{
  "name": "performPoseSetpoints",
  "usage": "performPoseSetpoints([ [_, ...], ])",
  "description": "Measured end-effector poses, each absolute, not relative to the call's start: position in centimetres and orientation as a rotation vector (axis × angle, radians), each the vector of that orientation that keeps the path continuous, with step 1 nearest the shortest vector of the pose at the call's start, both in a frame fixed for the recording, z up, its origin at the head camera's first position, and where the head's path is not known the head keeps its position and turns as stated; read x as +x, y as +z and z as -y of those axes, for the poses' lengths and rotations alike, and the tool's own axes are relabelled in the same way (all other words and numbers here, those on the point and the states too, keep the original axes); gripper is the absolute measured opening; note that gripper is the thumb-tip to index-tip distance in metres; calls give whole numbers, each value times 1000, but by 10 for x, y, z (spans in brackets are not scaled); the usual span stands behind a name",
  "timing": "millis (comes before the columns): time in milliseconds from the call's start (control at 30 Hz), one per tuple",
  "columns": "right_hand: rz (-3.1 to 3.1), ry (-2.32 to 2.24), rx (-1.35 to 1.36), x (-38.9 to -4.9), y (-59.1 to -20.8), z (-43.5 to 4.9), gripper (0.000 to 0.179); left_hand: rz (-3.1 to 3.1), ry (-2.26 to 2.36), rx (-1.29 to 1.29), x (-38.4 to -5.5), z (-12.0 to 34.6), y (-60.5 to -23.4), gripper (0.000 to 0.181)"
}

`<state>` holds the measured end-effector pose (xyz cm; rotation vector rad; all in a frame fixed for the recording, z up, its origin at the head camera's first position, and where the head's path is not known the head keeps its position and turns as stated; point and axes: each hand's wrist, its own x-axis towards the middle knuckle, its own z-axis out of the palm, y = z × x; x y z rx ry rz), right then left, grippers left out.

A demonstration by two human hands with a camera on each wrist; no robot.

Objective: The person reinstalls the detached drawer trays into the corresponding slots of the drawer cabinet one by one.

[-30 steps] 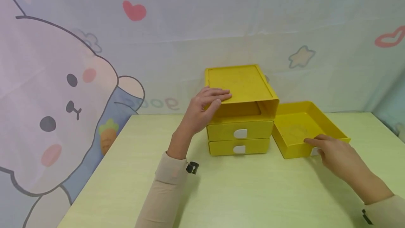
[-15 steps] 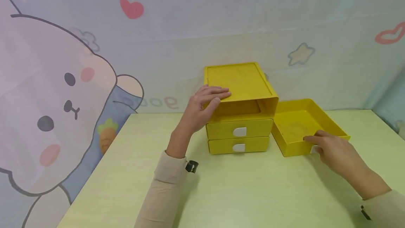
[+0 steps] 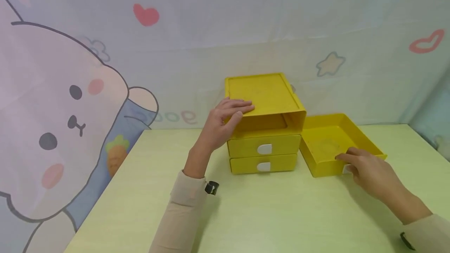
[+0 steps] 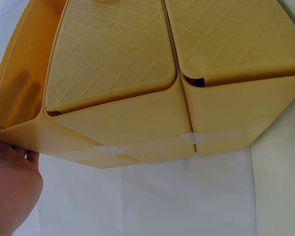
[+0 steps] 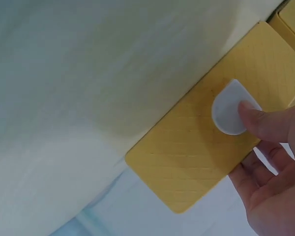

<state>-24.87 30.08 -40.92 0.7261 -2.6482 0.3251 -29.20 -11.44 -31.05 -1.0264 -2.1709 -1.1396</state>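
A yellow drawer cabinet (image 3: pixel 267 89) stands at the middle back of the table, its top slot without a drawer. Two closed drawers (image 3: pixel 281 145) with white tabs fill the lower slots. My left hand (image 3: pixel 221 122) rests on the cabinet's front left top corner, fingers laid fairly straight across the top; in the left wrist view it shows at the left edge. To the right, a pulled-out yellow drawer (image 3: pixel 316 167) lies on the table. My right hand (image 3: pixel 369 171) pinches its front wall, thumb on the white tab (image 5: pixel 228 110), fingers over the rim.
The pale table (image 3: pixel 267 214) extends in front of the cabinet and to both sides. A printed cloth (image 3: pixel 211 22) with a cartoon animal hangs directly behind. Clear tape (image 4: pixel 152 147) runs along the cabinet's side.
Both hands keep their places on the cabinet and the drawer. Only the head view shifts slightly.
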Motion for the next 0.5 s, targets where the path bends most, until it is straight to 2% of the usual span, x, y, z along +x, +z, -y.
performPoseSetpoints([
  [233,2425,231,880,-244,-420,-310,46,2141,-1161,-1041,-293,114,-313,33],
  [500,2432,168,898,-234,-421,-311,65,2148,-1152,-1041,-293,116,-312,34],
])
